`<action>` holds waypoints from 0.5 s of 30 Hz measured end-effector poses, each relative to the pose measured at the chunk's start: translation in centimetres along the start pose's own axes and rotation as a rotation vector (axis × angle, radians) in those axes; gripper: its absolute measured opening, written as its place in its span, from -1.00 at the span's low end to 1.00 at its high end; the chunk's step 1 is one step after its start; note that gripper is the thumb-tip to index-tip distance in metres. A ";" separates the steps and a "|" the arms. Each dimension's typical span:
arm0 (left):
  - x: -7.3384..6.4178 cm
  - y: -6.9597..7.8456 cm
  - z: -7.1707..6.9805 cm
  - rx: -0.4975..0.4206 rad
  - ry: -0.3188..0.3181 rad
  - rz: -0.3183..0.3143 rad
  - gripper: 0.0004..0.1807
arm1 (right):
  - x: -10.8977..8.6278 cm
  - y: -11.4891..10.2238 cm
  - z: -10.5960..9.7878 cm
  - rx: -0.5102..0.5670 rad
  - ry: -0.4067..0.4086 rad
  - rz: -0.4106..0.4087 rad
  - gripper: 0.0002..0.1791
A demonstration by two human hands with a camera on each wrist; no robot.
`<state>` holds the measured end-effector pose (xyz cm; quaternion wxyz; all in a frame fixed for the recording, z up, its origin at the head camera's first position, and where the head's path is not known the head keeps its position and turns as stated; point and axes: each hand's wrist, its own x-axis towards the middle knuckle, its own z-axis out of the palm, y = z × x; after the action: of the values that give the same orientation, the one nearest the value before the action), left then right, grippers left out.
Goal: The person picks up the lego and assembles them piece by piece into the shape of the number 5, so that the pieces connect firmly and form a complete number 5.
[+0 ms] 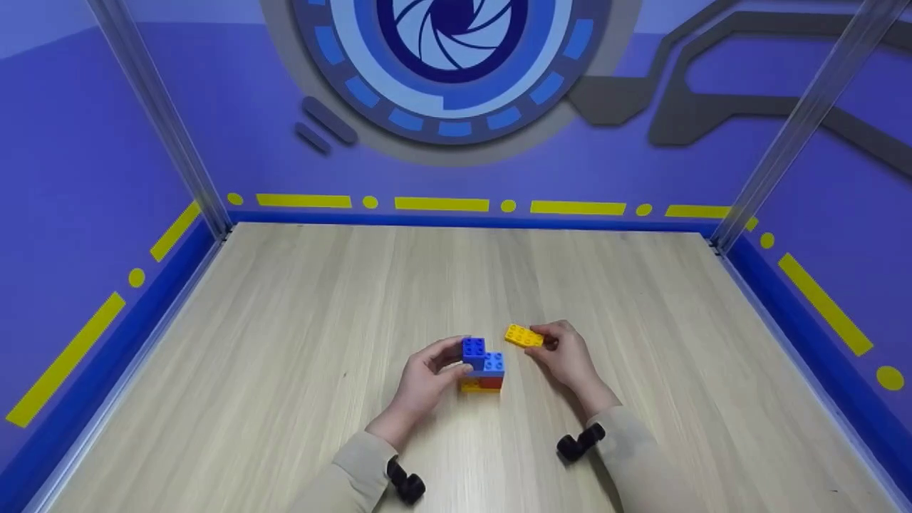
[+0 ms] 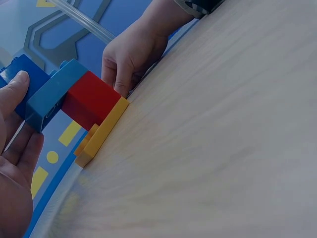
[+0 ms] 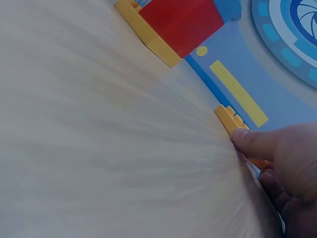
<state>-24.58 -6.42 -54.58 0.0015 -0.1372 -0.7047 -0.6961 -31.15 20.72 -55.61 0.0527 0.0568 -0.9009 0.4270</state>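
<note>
A small stack of toy building bricks stands on the table in the head view. At its bottom is a yellow-orange plate (image 2: 106, 131), then a red brick (image 2: 91, 100), a lighter blue brick (image 2: 57, 94) and a dark blue brick (image 1: 473, 352) on top. My left hand (image 1: 422, 385) pinches the dark blue brick from the left, its thumb in front. To the right of the stack, my right hand (image 1: 570, 360) pinches a flat yellow brick (image 1: 522, 335) by its right end. In the right wrist view that yellow brick (image 3: 229, 118) lies at table level, studs up.
The wooden table (image 1: 299, 306) spreads around both hands. A blue-purple back wall (image 1: 214, 128) with yellow dashes (image 1: 442, 204) rises behind it, and side walls flank it. Clear posts (image 1: 160, 121) stand at the back corners.
</note>
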 end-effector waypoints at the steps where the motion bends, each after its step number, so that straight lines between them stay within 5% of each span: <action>1: 0.0 0.0 0.0 -0.001 -0.001 0.004 -0.49 | 0.0 0.0 0.0 0.004 0.002 -0.008 -0.58; 15: 0.0 0.5 0.1 -0.023 0.009 -0.027 -0.50 | -0.2 -0.7 -0.1 0.073 0.007 -0.017 -0.59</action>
<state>-24.45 -6.37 -54.14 -0.0063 -0.1246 -0.6984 -0.7048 -30.86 20.33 -55.00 0.0571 0.0649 -0.8840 0.4595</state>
